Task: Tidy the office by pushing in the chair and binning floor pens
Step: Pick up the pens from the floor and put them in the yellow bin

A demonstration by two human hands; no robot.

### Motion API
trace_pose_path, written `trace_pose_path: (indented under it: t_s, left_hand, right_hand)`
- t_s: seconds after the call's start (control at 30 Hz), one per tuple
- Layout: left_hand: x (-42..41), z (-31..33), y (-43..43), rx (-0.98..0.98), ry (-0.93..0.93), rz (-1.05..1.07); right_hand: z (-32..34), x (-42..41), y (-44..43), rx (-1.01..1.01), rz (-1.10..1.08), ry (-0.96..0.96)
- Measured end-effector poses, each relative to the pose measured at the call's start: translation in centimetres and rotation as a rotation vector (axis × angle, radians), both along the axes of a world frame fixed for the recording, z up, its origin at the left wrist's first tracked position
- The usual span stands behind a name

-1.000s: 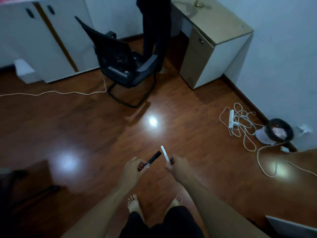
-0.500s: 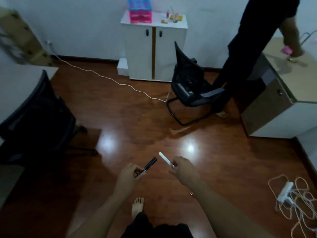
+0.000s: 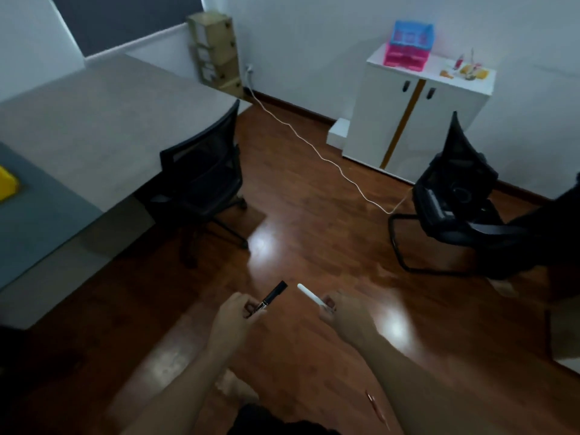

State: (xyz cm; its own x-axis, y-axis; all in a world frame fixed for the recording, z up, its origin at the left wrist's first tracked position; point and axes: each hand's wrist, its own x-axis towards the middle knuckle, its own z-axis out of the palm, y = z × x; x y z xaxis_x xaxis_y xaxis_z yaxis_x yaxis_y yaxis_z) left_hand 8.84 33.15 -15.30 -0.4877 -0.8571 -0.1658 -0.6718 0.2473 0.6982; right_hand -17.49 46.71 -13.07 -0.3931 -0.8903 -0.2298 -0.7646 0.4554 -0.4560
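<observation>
My left hand (image 3: 230,321) grips a black pen (image 3: 272,296) that points up and to the right. My right hand (image 3: 345,317) grips a white pen (image 3: 309,296) that points up and to the left. Both hands hover low over the wooden floor. A reddish pen (image 3: 376,408) lies on the floor beside my right forearm. A black mesh office chair (image 3: 202,180) stands partly under the grey desk (image 3: 94,120) at the left. A second black chair (image 3: 459,208) with a sled base stands at the right.
A white cabinet (image 3: 417,117) with pink and blue trays on top stands against the far wall. A white cable (image 3: 317,152) runs across the floor from a wall socket. A person in dark clothes (image 3: 561,221) is at the right edge. Stacked cardboard boxes (image 3: 216,51) stand in the corner.
The view has swung left: the bin, power strip and right desk have left the frame, and the grey desk with its chair has come in. Both hands still hold their pens.
</observation>
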Motion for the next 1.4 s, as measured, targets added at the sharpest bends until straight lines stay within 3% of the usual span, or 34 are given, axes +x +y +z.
trace_pose_path:
  t_s: [0.37, 0.97, 1.4]
  left_hand:
    - [10.3, 0.8, -7.1, 0.003, 0.017, 0.282]
    - [26.4, 0.8, -24.3, -0.006, -0.007, 0.619]
    - [31.8, -0.4, -37.0, 0.013, 0.018, 0.925]
  right_hand:
    - [-0.5, 7.5, -14.1, -0.085, 0.234, -0.063]
    - [-1.2, 22.8, -40.7, -0.022, 0.599, -0.087]
    - [-1.7, 30.4, -63.2, 0.022, 0.824, -0.14]
